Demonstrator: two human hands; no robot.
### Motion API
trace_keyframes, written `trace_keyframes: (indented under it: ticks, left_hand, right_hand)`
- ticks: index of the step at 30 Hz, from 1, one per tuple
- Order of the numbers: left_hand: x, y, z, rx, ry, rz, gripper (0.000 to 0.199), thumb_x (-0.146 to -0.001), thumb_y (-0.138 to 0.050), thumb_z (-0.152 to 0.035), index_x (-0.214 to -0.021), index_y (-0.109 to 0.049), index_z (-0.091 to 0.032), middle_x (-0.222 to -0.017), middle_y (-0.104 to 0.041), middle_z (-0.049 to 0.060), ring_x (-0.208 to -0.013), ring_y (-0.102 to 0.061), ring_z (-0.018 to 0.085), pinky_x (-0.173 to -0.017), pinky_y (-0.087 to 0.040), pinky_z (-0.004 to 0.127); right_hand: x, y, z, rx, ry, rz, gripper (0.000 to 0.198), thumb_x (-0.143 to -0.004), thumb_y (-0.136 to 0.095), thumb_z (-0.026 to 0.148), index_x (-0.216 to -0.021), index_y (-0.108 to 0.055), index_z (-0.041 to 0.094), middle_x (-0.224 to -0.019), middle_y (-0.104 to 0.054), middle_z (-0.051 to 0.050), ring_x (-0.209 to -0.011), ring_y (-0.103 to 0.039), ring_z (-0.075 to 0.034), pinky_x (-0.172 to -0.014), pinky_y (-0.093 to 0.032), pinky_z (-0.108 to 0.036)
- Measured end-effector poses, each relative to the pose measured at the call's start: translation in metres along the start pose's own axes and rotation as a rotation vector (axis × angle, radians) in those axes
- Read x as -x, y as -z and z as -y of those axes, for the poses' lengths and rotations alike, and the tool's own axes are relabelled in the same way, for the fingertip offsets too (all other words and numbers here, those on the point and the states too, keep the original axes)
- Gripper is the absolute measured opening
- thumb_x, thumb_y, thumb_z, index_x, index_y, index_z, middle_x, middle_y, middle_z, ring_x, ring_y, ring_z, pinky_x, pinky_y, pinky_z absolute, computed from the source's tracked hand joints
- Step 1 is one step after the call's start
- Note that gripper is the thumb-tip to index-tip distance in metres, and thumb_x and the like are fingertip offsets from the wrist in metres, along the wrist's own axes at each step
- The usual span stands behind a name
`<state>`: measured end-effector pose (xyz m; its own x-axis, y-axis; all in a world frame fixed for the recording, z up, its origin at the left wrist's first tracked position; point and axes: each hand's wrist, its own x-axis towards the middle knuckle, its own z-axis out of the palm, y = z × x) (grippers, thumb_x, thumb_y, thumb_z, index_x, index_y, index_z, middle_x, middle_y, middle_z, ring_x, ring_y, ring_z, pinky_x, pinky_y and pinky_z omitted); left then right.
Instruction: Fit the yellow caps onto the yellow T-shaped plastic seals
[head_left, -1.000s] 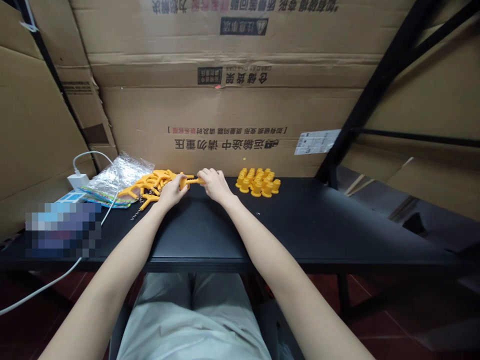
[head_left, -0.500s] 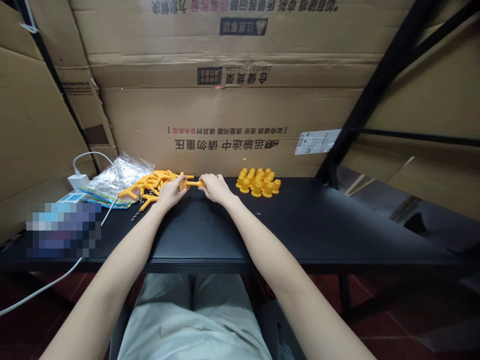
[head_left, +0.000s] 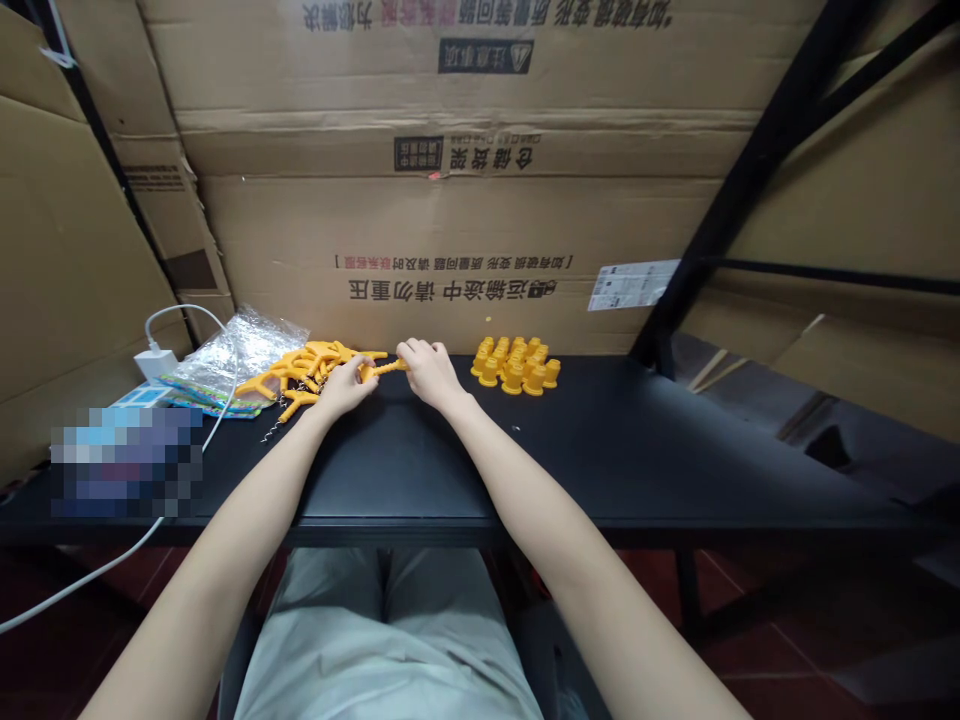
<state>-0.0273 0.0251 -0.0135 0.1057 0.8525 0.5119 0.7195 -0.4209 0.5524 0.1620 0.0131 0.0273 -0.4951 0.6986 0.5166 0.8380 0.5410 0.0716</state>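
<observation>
At the person's twelve o'clock, a slim yellow piece spans from the left hand to the right hand. Each hand is curled closed on its own end; the hidden fingertips cannot be judged. If either grip is too loose, the piece could twist and drop onto the black table. At nine o'clock, the heap of yellow handles lies close by the left hand, so careless movement might catch a metal spiral. At three o'clock, a wide swing of the right hand could topple the yellow caps.
</observation>
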Motion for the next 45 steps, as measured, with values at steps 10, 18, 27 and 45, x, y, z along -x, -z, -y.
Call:
trace_keyframes:
  ticks: [10,18,27,45]
  left_hand:
    - [0.003,0.006,-0.001,-0.262,-0.014,-0.032,0.028,-0.073,-0.06,-0.026,-0.101,-0.063,-0.024,-0.071,-0.064,0.0,-0.068,-0.06,0.018,-0.066,-0.043,0.026]
    - [0.002,0.015,-0.006,-0.383,0.098,-0.069,0.028,-0.08,-0.055,-0.025,-0.107,-0.064,-0.022,-0.082,-0.069,0.007,-0.081,-0.065,0.026,-0.071,-0.045,0.031]
    - [0.002,0.032,0.003,-0.42,0.188,-0.273,0.035,-0.085,-0.046,-0.013,-0.116,-0.06,-0.02,-0.099,-0.067,0.01,-0.096,-0.061,0.024,-0.08,-0.047,0.034]
    - [-0.003,0.022,0.042,-0.483,0.195,-0.139,0.049,-0.08,-0.047,-0.005,-0.125,-0.06,-0.017,-0.132,-0.05,0.013,-0.124,-0.049,0.028,-0.104,-0.043,0.041]
  right_hand:
    - [0.001,-0.012,-0.003,-0.117,-0.013,0.197,0.018,-0.093,-0.05,0.02,-0.11,-0.055,0.016,-0.112,-0.063,-0.011,-0.105,-0.055,-0.023,-0.081,-0.032,-0.033]
    - [0.003,-0.006,-0.007,-0.135,-0.031,0.132,0.017,-0.088,-0.048,0.012,-0.104,-0.051,0.016,-0.11,-0.064,-0.011,-0.1,-0.056,-0.022,-0.078,-0.031,-0.031]
    - [0.001,-0.014,-0.009,-0.222,-0.006,0.149,0.014,-0.088,-0.054,0.017,-0.101,-0.05,0.017,-0.108,-0.064,-0.008,-0.096,-0.058,-0.02,-0.08,-0.034,-0.031]
    - [0.001,-0.019,-0.017,-0.213,-0.034,0.192,0.014,-0.087,-0.057,0.02,-0.1,-0.052,0.019,-0.106,-0.066,-0.008,-0.093,-0.061,-0.021,-0.077,-0.036,-0.03]
